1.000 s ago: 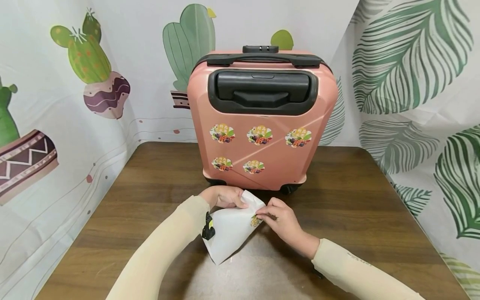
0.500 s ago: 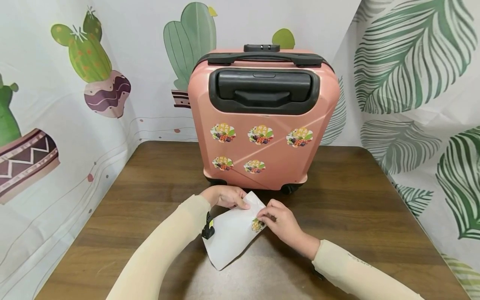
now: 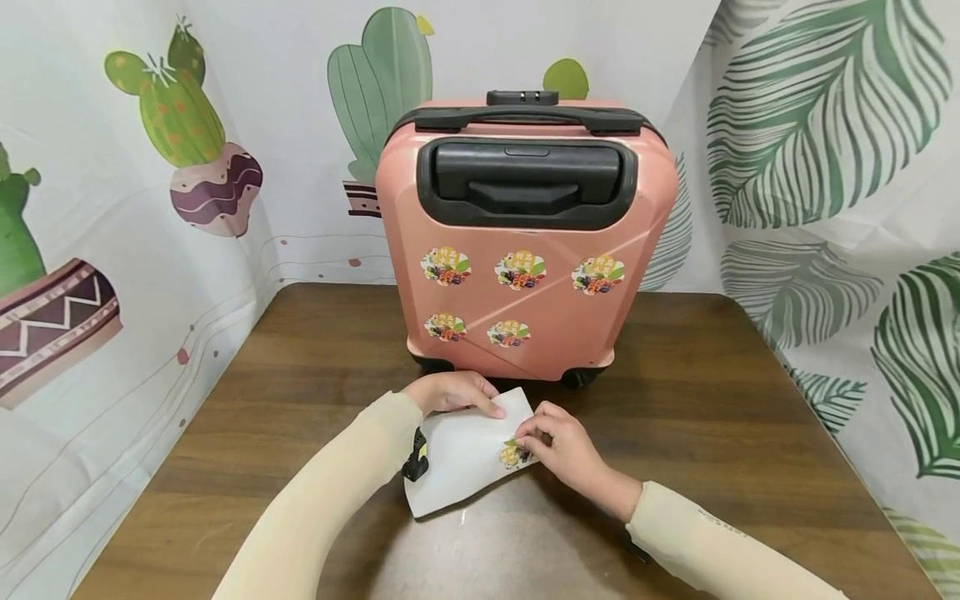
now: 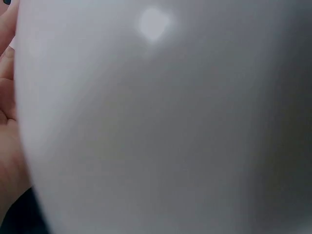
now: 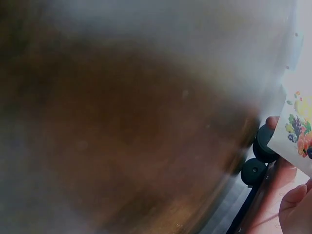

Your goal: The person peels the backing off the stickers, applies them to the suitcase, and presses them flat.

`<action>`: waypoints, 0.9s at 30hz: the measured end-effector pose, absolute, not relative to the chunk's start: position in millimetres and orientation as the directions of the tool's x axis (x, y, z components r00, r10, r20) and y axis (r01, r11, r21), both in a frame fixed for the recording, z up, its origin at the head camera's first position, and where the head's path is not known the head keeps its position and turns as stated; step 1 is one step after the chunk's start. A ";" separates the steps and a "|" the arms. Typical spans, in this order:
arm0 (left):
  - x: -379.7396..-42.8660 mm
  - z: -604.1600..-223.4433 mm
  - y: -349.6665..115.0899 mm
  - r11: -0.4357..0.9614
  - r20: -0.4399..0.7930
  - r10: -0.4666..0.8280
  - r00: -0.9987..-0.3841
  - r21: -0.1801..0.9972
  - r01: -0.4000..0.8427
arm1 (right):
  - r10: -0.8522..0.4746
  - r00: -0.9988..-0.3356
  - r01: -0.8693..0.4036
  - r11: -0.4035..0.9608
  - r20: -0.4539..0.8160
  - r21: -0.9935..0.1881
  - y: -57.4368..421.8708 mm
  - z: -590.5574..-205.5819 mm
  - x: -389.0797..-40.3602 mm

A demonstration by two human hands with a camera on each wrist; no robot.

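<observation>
A white sticker sheet (image 3: pixel 457 462) is held above the table, in front of the suitcase. My left hand (image 3: pixel 456 392) grips its upper edge, thumb on top and the other fingers mostly hidden. Near the right edge of the sheet is a round fruit sticker (image 3: pixel 513 455). My right hand (image 3: pixel 564 446) pinches at that sticker's upper edge with thumb and forefinger; how much of it has lifted I cannot tell. Pale sheet surface (image 4: pixel 146 122) fills most of the left wrist view. The right wrist view catches the printed fruit (image 5: pixel 298 129) at its right side.
Behind the hands a pink suitcase (image 3: pixel 558 346) stands upright on the wooden table (image 3: pixel 697 400). Several matching fruit stickers (image 3: pixel 521 271) are on its front, in two rows. Its wheels (image 5: pixel 253 170) show in the right wrist view. A patterned cloth (image 3: pixel 300 167) hangs behind.
The sheet's lower corner has swung up and left, and the sheet has turned flatter. More of the fruit sticker shows beside my right fingers. Both hands stay nearly in place.
</observation>
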State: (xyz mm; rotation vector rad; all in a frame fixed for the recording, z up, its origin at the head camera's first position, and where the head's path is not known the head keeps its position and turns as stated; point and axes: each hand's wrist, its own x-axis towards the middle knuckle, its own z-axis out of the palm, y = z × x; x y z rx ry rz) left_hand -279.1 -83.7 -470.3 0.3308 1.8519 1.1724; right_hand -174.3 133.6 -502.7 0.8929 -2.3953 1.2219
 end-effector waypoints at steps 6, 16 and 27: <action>-277.5 -469.8 -82.9 0.553 -0.541 0.595 -0.594 0.812 -0.186 | -0.400 -0.760 -0.649 0.424 0.512 -0.632 133.6 -499.7 -170.7; -276.5 -468.8 -85.3 0.569 -0.540 0.574 -0.616 0.804 -0.175 | -0.401 -0.766 -0.641 0.421 0.502 -0.642 133.4 -499.4 -167.3; -275.1 -471.3 -87.3 0.578 -0.555 0.559 -0.616 0.794 -0.191 | -0.371 -0.817 -0.570 0.402 0.441 -0.717 131.4 -497.4 -166.6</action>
